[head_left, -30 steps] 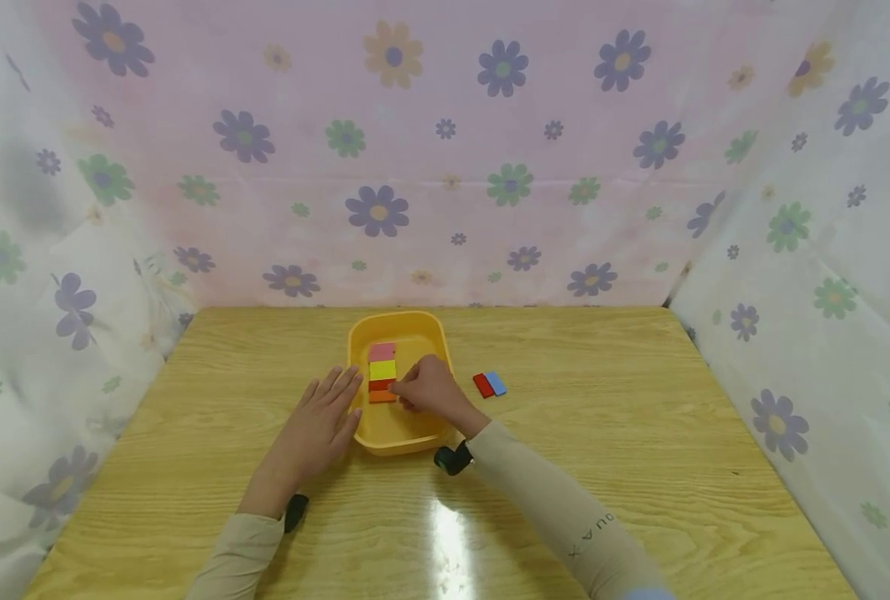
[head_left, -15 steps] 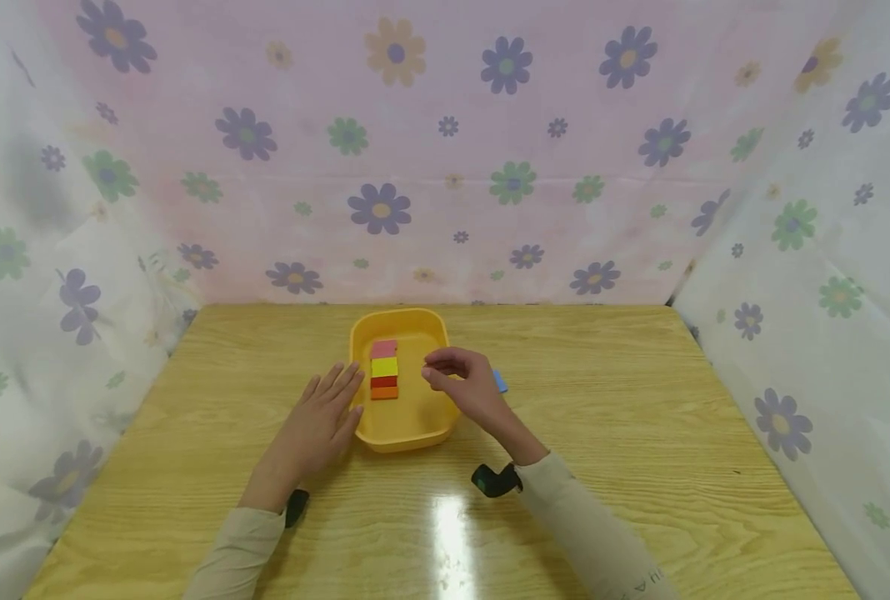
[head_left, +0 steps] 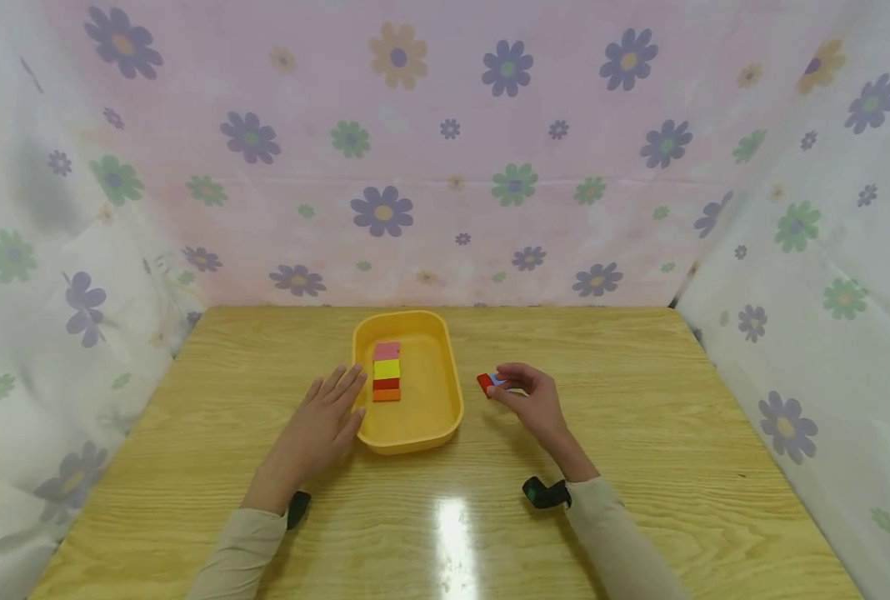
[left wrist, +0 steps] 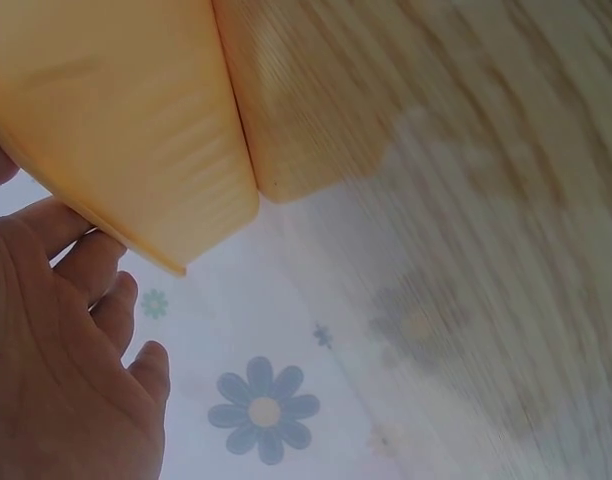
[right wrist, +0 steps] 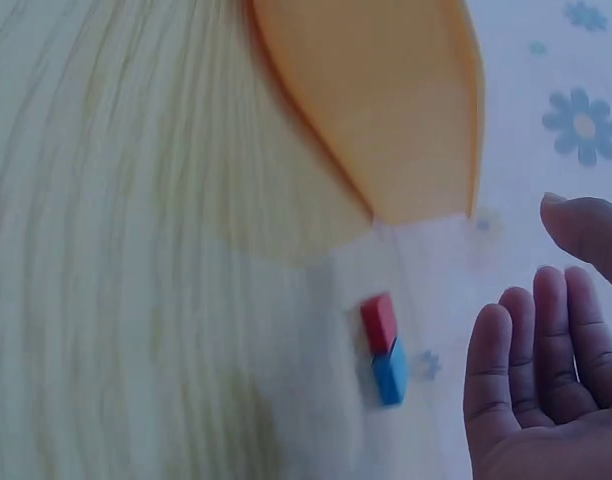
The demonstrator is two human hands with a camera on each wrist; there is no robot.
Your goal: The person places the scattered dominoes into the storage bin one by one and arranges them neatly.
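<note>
A yellow plastic tray (head_left: 415, 433) lies on the table, with a pink block (head_left: 387, 351), a yellow block (head_left: 387, 369), a red block (head_left: 386, 384) and an orange block (head_left: 387, 395) lined up along its left side. My left hand (head_left: 310, 437) rests against the tray's left rim, fingers extended; the left wrist view shows its fingertips at the rim. Right of the tray, a second red block (head_left: 485, 384) and a blue block (right wrist: 390, 374) lie touching. My right hand (head_left: 538, 408) hovers just beside these two, thumb and fingers apart, partly covering the blue one.
The wooden table (head_left: 640, 433) reaches back to a flower-printed curtain (head_left: 445, 158), which also hangs on both sides. Dark wrist mounts (head_left: 546, 493) sit under the forearms. Bare table lies around the tray.
My right hand has lifted out of the tray and moved right to the loose red and blue blocks, its fingers spreading apart. My left hand stays at the rim.
</note>
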